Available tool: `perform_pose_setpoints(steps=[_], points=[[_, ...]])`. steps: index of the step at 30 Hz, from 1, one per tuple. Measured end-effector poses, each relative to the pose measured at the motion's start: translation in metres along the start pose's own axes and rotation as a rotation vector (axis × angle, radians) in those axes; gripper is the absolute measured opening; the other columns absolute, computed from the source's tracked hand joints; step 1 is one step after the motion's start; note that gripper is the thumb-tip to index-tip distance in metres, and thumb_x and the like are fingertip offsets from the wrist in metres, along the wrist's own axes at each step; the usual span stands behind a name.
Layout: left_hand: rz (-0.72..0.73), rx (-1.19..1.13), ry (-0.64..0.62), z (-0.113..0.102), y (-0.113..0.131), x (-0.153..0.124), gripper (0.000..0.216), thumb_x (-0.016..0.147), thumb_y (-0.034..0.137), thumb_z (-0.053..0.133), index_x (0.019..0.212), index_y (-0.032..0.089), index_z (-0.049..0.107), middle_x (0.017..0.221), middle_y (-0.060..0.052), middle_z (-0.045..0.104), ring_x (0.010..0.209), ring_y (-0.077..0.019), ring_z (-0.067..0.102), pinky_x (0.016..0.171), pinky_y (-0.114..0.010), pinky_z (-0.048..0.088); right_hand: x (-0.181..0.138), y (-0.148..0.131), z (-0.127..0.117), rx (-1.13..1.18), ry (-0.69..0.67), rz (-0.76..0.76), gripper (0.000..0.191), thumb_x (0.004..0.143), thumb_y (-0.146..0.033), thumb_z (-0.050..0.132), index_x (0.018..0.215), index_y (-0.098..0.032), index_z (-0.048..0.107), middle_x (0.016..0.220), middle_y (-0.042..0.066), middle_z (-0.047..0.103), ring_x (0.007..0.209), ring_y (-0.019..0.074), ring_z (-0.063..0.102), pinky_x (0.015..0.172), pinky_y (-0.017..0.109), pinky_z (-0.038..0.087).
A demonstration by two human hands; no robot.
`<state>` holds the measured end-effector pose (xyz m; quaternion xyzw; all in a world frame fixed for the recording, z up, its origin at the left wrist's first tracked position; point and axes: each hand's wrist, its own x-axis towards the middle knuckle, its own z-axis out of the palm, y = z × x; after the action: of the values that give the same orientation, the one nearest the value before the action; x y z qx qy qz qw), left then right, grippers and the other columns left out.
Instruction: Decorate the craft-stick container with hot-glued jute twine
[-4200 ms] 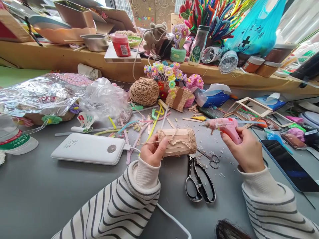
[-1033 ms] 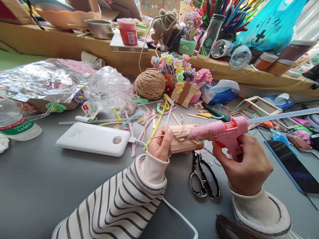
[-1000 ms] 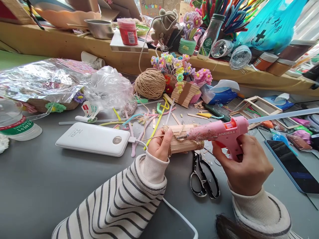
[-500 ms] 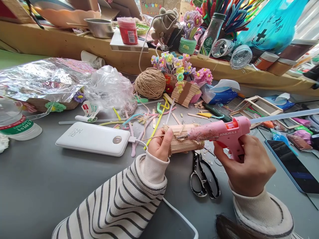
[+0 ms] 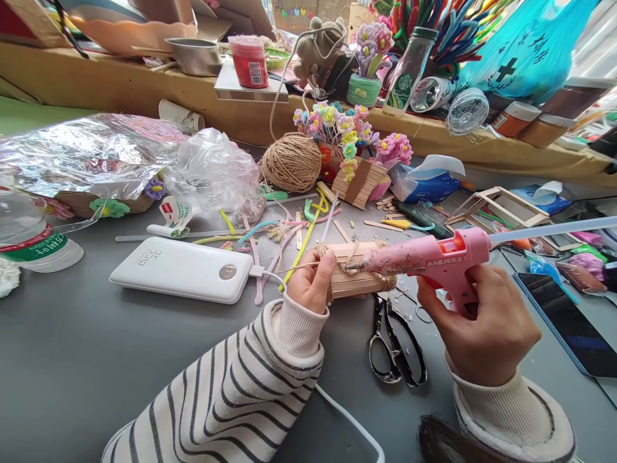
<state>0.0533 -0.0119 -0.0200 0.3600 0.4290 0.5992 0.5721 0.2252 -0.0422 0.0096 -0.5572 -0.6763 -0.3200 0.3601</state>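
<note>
My left hand [image 5: 313, 278] is closed on the near end of a small craft-stick piece [image 5: 354, 285], made of flat wooden sticks with twine [image 5: 388, 283] wrapped at its ends. A loose strand of twine runs out leftward from my fingers. My right hand [image 5: 486, 321] grips a pink glue gun [image 5: 450, 257] by its handle. The nozzle points left and sits at the twine on the sticks, close to my left thumb; whether it touches is hard to tell. A long clear glue stick [image 5: 554, 228] juts from the gun's back. Black-handled scissors [image 5: 398, 347] lie just below the craft-stick piece.
A white power bank [image 5: 180, 267] with a cable lies to the left. Behind are a twine ball [image 5: 292, 162], pipe-cleaner flowers [image 5: 337, 122] and scattered sticks and stems. A phone [image 5: 569, 321] lies at right, a plastic bottle [image 5: 36, 238] at far left.
The glue gun and my right hand have shifted slightly right. My left hand keeps its hold on the craft-stick piece. The whole view has moved a little.
</note>
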Motion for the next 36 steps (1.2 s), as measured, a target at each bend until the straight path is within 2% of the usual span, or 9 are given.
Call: perform_pose_setpoints(steps=[9, 14, 18, 23, 29, 36], points=[[-0.001, 0.006, 0.005, 0.0013, 0.0025, -0.0009, 0.027, 0.071, 0.045, 0.058, 0.075, 0.018, 0.057, 0.06, 0.001, 0.062, 0.059, -0.0139, 0.059, 0.057, -0.022, 0.047, 0.0005, 0.0008, -0.0002, 0.01, 0.008, 0.002, 0.024, 0.068, -0.023, 0.066, 0.08, -0.018, 0.047, 0.059, -0.002, 0.047, 0.047, 0.0089, 0.041, 0.044, 0.023, 0.035], [0.0, 0.013, 0.014, 0.0018, 0.0033, -0.0012, 0.025, 0.072, 0.043, 0.057, 0.074, 0.018, 0.057, 0.058, 0.001, 0.06, 0.057, -0.0139, 0.058, 0.055, -0.023, 0.047, 0.0009, 0.0025, 0.0008, 0.01, 0.059, -0.026, 0.026, 0.065, -0.024, 0.069, 0.079, -0.017, 0.048, 0.059, -0.002, 0.049, 0.046, 0.0084, 0.043, 0.042, 0.022, 0.034], [0.011, 0.035, 0.005, 0.0001, 0.0009, -0.0002, 0.026, 0.072, 0.044, 0.057, 0.071, 0.018, 0.055, 0.056, 0.002, 0.058, 0.054, -0.0125, 0.056, 0.052, -0.021, 0.045, 0.0005, 0.0007, -0.0006, 0.014, 0.022, -0.001, 0.022, 0.068, -0.024, 0.065, 0.082, -0.017, 0.051, 0.061, -0.001, 0.051, 0.047, 0.0098, 0.045, 0.044, 0.024, 0.036], [0.038, 0.04, 0.018, -0.0005, -0.0012, 0.0005, 0.026, 0.072, 0.044, 0.057, 0.073, 0.018, 0.058, 0.06, 0.001, 0.06, 0.061, -0.0134, 0.058, 0.058, -0.022, 0.045, -0.0001, 0.0003, -0.0016, 0.001, 0.013, -0.01, 0.024, 0.067, -0.022, 0.067, 0.083, -0.015, 0.051, 0.064, 0.002, 0.054, 0.049, 0.0103, 0.047, 0.046, 0.024, 0.038], [0.006, 0.029, 0.004, -0.0011, -0.001, 0.0, 0.026, 0.072, 0.044, 0.057, 0.072, 0.019, 0.055, 0.052, 0.004, 0.054, 0.049, -0.0099, 0.051, 0.049, -0.02, 0.041, -0.0016, 0.0028, 0.0, -0.002, 0.073, -0.036, 0.029, 0.065, -0.022, 0.07, 0.087, -0.014, 0.054, 0.065, 0.002, 0.057, 0.051, 0.0101, 0.049, 0.048, 0.023, 0.04], [0.007, 0.024, 0.007, -0.0008, -0.0006, 0.0002, 0.025, 0.072, 0.044, 0.057, 0.071, 0.019, 0.055, 0.058, 0.002, 0.058, 0.057, -0.0116, 0.055, 0.056, -0.021, 0.044, -0.0021, 0.0004, -0.0034, 0.01, 0.021, -0.006, 0.027, 0.067, -0.021, 0.069, 0.088, -0.015, 0.052, 0.067, 0.004, 0.058, 0.051, 0.0109, 0.048, 0.049, 0.024, 0.041]])
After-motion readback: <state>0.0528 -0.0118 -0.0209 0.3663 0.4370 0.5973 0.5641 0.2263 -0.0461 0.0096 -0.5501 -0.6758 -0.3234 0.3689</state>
